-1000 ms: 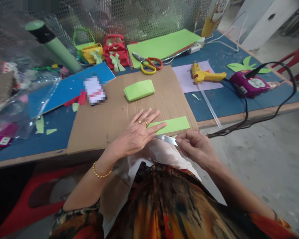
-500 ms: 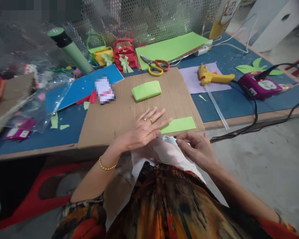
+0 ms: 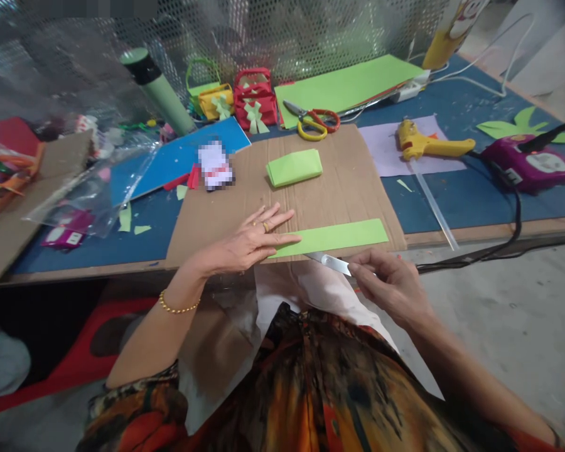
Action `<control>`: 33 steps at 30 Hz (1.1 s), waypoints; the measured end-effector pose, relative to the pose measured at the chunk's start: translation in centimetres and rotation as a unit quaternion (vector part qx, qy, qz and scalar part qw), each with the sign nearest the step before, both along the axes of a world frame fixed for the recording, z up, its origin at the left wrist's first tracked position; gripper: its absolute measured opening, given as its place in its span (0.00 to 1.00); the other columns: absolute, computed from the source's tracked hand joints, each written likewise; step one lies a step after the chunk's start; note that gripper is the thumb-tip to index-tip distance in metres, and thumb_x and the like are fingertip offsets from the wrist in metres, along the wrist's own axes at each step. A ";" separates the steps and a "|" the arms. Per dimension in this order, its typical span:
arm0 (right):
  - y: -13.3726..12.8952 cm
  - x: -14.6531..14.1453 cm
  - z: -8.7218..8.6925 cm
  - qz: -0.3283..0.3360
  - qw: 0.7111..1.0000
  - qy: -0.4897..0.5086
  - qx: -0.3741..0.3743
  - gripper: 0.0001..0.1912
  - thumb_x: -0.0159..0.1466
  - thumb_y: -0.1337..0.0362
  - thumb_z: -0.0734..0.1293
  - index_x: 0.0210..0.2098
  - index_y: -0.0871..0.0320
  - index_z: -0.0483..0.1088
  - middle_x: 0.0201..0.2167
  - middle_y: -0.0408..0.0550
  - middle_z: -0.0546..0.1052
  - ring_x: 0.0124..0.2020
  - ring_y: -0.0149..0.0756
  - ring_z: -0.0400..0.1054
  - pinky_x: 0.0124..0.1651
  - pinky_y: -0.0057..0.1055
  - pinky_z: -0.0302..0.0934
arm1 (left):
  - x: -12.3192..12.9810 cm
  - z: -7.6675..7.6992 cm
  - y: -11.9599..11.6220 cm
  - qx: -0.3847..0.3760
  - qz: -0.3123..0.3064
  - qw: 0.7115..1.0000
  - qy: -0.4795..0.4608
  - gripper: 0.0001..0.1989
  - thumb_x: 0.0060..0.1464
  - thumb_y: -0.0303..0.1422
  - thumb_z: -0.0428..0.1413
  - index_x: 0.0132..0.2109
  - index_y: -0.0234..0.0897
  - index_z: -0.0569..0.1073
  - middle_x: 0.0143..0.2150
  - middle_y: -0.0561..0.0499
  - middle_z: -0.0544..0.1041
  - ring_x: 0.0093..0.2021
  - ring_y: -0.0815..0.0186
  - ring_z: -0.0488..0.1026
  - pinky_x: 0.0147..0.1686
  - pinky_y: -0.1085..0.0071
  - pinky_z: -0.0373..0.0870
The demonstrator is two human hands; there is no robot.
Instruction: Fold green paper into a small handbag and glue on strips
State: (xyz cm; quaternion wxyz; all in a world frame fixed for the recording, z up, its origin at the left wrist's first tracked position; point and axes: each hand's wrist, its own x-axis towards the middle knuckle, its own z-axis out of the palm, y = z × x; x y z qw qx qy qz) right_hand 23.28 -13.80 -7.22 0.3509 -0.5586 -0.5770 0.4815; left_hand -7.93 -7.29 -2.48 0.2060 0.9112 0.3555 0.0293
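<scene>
A long green paper strip [image 3: 339, 236] lies near the front edge of the brown cardboard sheet [image 3: 226, 220]. My left hand [image 3: 245, 243] is spread flat, its fingertips on the strip's left end. In my right hand [image 3: 390, 279], just off the front edge, is a metal craft knife [image 3: 335, 264]; its blade points left, close to the strip's lower edge. Whether the blade touches the paper cannot be told. Behind the strip sits a folded green paper piece [image 3: 294, 168] on the cardboard.
Scissors [image 3: 317, 123] lie at the cardboard's back edge. A yellow glue gun [image 3: 430, 145] rests on purple paper to the right, beside a purple power box [image 3: 530, 164]. Behind are a red paper bag [image 3: 255, 97], a green bottle [image 3: 162, 94] and green sheets [image 3: 348, 88].
My left hand has slid left along the strip, uncovering more of it. The knife in my right hand now shows its blade more fully. The view has shifted slightly.
</scene>
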 end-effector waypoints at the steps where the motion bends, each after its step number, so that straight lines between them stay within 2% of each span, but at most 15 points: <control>1: 0.0 0.0 -0.1 0.000 1.000 0.004 -0.003 0.17 0.64 0.48 0.69 0.31 0.56 0.74 0.13 0.37 0.64 0.15 0.28 0.54 0.19 0.27 0.44 | 0.0 0.0 0.0 -0.001 -0.001 1.000 0.003 0.28 0.72 0.28 0.47 0.73 0.59 0.66 0.82 0.57 0.47 0.83 0.55 0.37 0.78 0.39 0.39; 13: -0.2 -0.4 -0.2 0.014 0.996 0.073 -0.042 0.22 0.62 0.42 0.72 0.32 0.56 0.73 0.13 0.37 0.65 0.14 0.26 0.53 0.17 0.27 0.44 | 0.2 0.1 -0.2 -0.005 -0.002 1.000 0.019 0.29 0.73 0.29 0.46 0.74 0.59 0.64 0.83 0.57 0.42 0.83 0.55 0.34 0.79 0.40 0.36; 24: -0.2 -2.0 0.0 0.016 0.999 0.032 -0.021 0.22 0.63 0.43 0.70 0.32 0.57 0.75 0.14 0.40 0.69 0.14 0.27 0.54 0.18 0.27 0.46 | 0.2 0.2 0.2 -0.030 -0.013 0.999 0.013 0.28 0.75 0.32 0.43 0.75 0.64 0.61 0.83 0.60 0.40 0.83 0.55 0.32 0.78 0.41 0.35; 28: -0.4 -1.6 -0.4 0.036 0.998 0.036 -0.026 0.21 0.64 0.43 0.69 0.31 0.56 0.74 0.13 0.39 0.68 0.13 0.27 0.54 0.18 0.27 0.45 | 0.2 0.4 0.3 -0.037 -0.019 0.999 0.016 0.30 0.74 0.29 0.42 0.75 0.64 0.60 0.83 0.61 0.38 0.82 0.56 0.31 0.78 0.41 0.33; 33: -0.2 -2.1 -0.5 0.020 0.998 0.049 -0.027 0.21 0.63 0.44 0.70 0.31 0.56 0.73 0.12 0.38 0.67 0.13 0.26 0.53 0.18 0.27 0.44 | 0.2 1.0 0.5 -0.056 -0.030 0.998 0.026 0.33 0.69 0.26 0.44 0.75 0.61 0.61 0.82 0.63 0.37 0.82 0.53 0.32 0.78 0.41 0.33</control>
